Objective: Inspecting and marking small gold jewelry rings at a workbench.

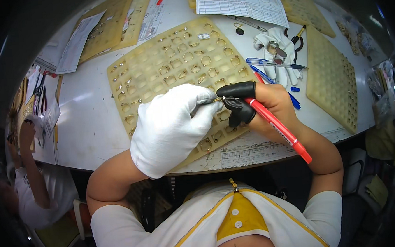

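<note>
My left hand (172,125), in a white glove, pinches a small gold ring (217,99) between thumb and fingers. Black finger cots cover fingertips of my right hand (255,104), which closes on the ring from the other side. A red pen (279,128) also rests in the right hand, slanting down past the palm. Below both hands lies a yellowish tray (145,49) with rows of square pockets, many holding gold rings. My left hand hides part of it. The ring's details are too small to make out.
A second pocketed tray (326,79) lies to the right. Nearer stand blue pens (275,63), a white glove (289,75) and pliers (298,40). A printed form (240,3) lies at the back, more trays (105,27) at the back left. Another person (43,187) sits at the left.
</note>
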Demonstrator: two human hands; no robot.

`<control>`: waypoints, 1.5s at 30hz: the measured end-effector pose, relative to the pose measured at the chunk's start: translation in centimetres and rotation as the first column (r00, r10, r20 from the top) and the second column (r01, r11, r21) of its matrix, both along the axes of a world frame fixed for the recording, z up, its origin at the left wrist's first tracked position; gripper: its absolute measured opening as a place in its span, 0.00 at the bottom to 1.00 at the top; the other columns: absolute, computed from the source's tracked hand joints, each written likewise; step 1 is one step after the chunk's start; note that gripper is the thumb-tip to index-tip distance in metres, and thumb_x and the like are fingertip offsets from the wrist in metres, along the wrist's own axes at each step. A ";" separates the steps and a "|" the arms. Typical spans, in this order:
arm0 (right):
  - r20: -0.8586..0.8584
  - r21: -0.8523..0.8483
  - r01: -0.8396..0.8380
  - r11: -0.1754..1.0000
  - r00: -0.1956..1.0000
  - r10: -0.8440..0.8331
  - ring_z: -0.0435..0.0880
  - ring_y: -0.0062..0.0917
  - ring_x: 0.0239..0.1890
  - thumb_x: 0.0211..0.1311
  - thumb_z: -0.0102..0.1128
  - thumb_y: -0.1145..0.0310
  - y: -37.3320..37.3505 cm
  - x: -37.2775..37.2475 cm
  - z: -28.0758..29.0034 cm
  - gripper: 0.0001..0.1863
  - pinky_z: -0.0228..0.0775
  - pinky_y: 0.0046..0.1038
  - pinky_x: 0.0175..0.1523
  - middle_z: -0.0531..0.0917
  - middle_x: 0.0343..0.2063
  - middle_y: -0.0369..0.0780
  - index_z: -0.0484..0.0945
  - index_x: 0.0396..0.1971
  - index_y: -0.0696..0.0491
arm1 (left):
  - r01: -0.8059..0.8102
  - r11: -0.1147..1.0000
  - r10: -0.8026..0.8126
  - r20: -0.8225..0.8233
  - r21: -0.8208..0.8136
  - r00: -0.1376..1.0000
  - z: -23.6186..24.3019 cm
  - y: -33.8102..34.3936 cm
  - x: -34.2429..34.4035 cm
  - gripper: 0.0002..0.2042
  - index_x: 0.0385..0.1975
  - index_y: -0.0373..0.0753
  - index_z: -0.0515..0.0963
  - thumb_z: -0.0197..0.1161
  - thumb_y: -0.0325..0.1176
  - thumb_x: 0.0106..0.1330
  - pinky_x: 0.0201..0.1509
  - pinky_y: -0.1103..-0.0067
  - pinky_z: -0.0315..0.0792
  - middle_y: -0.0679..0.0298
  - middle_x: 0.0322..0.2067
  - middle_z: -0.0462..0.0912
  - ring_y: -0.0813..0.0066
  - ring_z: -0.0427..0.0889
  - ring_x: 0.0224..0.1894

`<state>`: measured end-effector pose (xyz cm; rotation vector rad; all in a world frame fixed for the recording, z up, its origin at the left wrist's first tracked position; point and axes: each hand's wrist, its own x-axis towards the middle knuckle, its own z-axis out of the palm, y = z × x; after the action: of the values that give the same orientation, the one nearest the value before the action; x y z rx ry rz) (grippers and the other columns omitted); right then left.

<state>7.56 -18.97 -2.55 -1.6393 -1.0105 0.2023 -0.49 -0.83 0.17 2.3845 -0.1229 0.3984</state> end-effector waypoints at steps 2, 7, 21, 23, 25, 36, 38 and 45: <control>-0.135 -0.035 -0.008 0.999 0.991 0.004 0.75 0.14 0.23 0.50 0.53 0.85 0.0 -0.3 0.8 0.16 0.68 0.18 0.28 0.81 0.23 0.38 0.79 0.39 0.58 | -0.014 0.999 0.015 -0.030 0.041 0.999 0.0 -0.1 -0.2 0.05 0.28 0.40 0.79 0.63 0.31 0.54 0.29 0.75 0.74 0.60 0.25 0.79 0.62 0.80 0.26; -0.417 -0.048 -0.053 0.997 0.908 0.029 0.77 0.12 0.25 0.56 0.52 0.82 -0.1 -0.6 1.9 0.11 0.71 0.17 0.30 0.81 0.26 0.34 0.79 0.39 0.59 | 0.105 0.990 -0.115 0.102 0.095 0.988 -0.1 -0.1 -0.2 0.06 0.29 0.38 0.79 0.64 0.23 0.50 0.31 0.75 0.73 0.58 0.26 0.79 0.62 0.80 0.27; -0.332 -0.124 -0.037 0.992 0.943 -0.006 0.79 0.14 0.28 0.54 0.60 0.78 -0.6 0.1 1.6 0.13 0.73 0.16 0.33 0.81 0.30 0.37 0.77 0.41 0.61 | -0.081 0.952 0.005 -0.248 -0.296 0.969 0.5 -0.2 -0.3 0.08 0.33 0.33 0.77 0.64 0.30 0.58 0.35 0.83 0.73 0.61 0.30 0.81 0.79 0.79 0.30; -0.149 -0.110 -0.012 0.994 0.989 -0.005 0.79 0.14 0.28 0.53 0.61 0.79 -0.4 0.1 1.1 0.14 0.73 0.17 0.33 0.81 0.31 0.36 0.78 0.41 0.60 | -0.076 0.938 0.003 -0.210 -0.339 0.978 0.5 -0.2 -0.2 0.10 0.31 0.34 0.78 0.66 0.33 0.56 0.34 0.81 0.72 0.58 0.28 0.80 0.75 0.79 0.28; -0.170 -0.131 0.003 0.991 0.985 -0.026 0.79 0.14 0.28 0.53 0.61 0.79 -0.3 -0.1 1.2 0.13 0.73 0.17 0.33 0.81 0.31 0.35 0.78 0.41 0.60 | -0.120 0.891 -0.022 -0.306 -0.439 0.952 0.7 -0.3 -0.2 0.10 0.31 0.33 0.78 0.66 0.33 0.56 0.34 0.83 0.71 0.60 0.28 0.79 0.79 0.78 0.29; -0.550 -0.066 -0.029 0.997 0.835 -0.012 0.76 0.11 0.29 0.56 0.56 0.80 -0.1 -0.7 2.2 0.12 0.71 0.16 0.33 0.81 0.29 0.34 0.78 0.41 0.59 | -0.148 0.845 -0.118 -0.449 -0.514 0.886 0.9 0.0 -0.1 0.15 0.31 0.33 0.80 0.70 0.38 0.52 0.37 0.80 0.70 0.58 0.27 0.78 0.75 0.77 0.31; -0.566 -0.089 -0.055 0.995 0.824 -0.005 0.77 0.11 0.30 0.56 0.55 0.80 0.0 -0.6 2.3 0.12 0.71 0.16 0.34 0.81 0.30 0.34 0.78 0.41 0.59 | -0.173 0.856 -0.103 -0.489 -0.486 0.866 1.0 0.1 0.0 0.16 0.31 0.33 0.80 0.70 0.40 0.51 0.36 0.80 0.71 0.58 0.27 0.78 0.76 0.77 0.30; -0.615 -0.039 -0.093 0.995 0.787 0.049 0.77 0.12 0.29 0.60 0.54 0.76 -0.2 -0.5 2.5 0.10 0.72 0.16 0.33 0.81 0.29 0.34 0.78 0.41 0.59 | -0.249 0.643 -0.213 -0.481 -0.724 0.850 1.6 -0.6 -0.1 0.17 0.30 0.33 0.81 0.70 0.42 0.50 0.35 0.82 0.71 0.60 0.26 0.80 0.80 0.78 0.29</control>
<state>7.06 -19.17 -0.06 -1.4409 -0.5584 0.7806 -0.63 -1.43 1.79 1.5337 0.2896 -0.2112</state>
